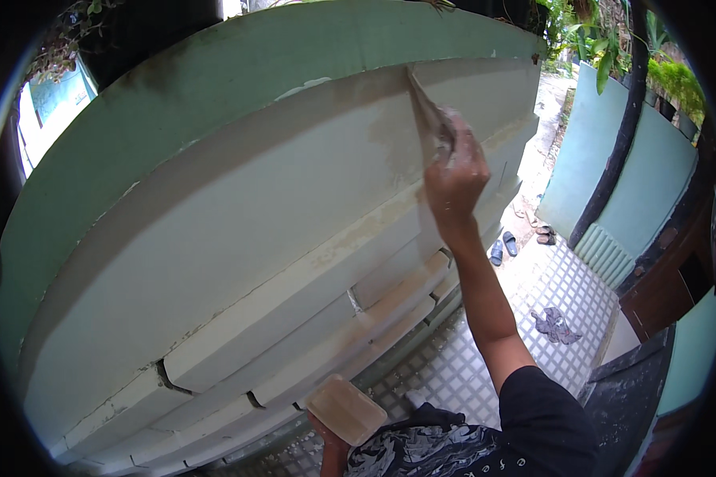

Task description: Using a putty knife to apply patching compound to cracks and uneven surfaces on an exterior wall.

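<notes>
High on the white wall panel [255,183], my right hand [459,171] grips a thin, flat scraper [428,103]. The tool is seen nearly edge-on, its far tip touching the panel just under the green top band [239,60]. Whitish residue coats the scraper and my fingers, which are closed around it. Damp-looking beige patches spread over the panel left of the tool. Low in front of my body, my left hand [326,433] holds a shallow rectangular plastic tub [346,409], pale brown. Most of that hand is hidden behind the tub.
Stepped ledges [294,286] with dark gaps run along the wall below the panel. On the tiled floor [493,318] to the right lie a crumpled cloth [557,326] and dark slippers [503,248]. A dark slanted post [616,151] stands before a light blue wall [660,167].
</notes>
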The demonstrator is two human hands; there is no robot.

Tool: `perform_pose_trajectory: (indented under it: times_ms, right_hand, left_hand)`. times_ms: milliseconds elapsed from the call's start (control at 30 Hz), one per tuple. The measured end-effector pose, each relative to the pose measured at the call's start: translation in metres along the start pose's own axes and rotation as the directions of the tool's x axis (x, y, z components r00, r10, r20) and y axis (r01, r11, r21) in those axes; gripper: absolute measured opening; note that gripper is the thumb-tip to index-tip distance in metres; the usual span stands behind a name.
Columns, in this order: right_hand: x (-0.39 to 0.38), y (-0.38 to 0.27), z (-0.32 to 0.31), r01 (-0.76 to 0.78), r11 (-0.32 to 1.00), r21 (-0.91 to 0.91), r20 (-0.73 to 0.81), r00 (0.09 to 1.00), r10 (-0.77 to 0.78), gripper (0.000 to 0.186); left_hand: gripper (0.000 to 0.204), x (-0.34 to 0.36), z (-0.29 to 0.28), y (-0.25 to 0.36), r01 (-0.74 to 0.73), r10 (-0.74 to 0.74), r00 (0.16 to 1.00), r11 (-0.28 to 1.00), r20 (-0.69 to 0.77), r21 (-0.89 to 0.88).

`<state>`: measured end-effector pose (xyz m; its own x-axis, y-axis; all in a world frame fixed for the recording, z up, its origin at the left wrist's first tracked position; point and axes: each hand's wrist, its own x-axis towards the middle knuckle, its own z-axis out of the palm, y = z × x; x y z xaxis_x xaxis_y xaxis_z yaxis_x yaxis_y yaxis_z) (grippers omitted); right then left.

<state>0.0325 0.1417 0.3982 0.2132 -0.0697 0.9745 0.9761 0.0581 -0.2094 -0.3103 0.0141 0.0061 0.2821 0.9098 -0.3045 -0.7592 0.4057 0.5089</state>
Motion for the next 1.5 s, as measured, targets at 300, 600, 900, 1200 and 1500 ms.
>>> perform_pose_trajectory:
  times_ms: [300, 600, 900, 1200, 1500]
  right_hand:
    - [0.000, -0.011, -0.014, -0.122, 0.972, 0.199, 0.018, 0.993, 0.120, 0.035]
    - [0.005, -0.035, 0.009, 0.159, 0.946, 0.284, 0.033, 0.984, -0.175, 0.037]
    - [0.003, -0.018, -0.003, -0.211, 0.951, 0.226, -0.008, 0.976, 0.219, 0.034]
    - [-0.030, -0.082, -0.011, 0.293, 0.741, 0.604, 0.006, 0.928, -0.372, 0.029]
    - [-0.051, -0.018, 0.006, -0.363, 0.926, 0.104, 0.008, 0.931, 0.364, 0.031]
  left_hand:
    - [0.071, -0.011, 0.007, 0.008, 0.014, -0.014, 1.000, 1.000, -0.013, -0.012]
    - [0.065, -0.015, 0.016, 0.012, 0.032, -0.032, 0.999, 0.999, -0.016, -0.013]
    - [0.081, -0.009, 0.005, 0.007, 0.032, -0.032, 0.999, 0.999, 0.007, 0.000]
    - [0.081, -0.008, 0.003, 0.005, -0.051, 0.046, 0.998, 0.994, 0.050, 0.101]
    - [0.081, -0.009, 0.005, 0.005, -0.033, 0.034, 0.999, 0.998, -0.022, 0.059]
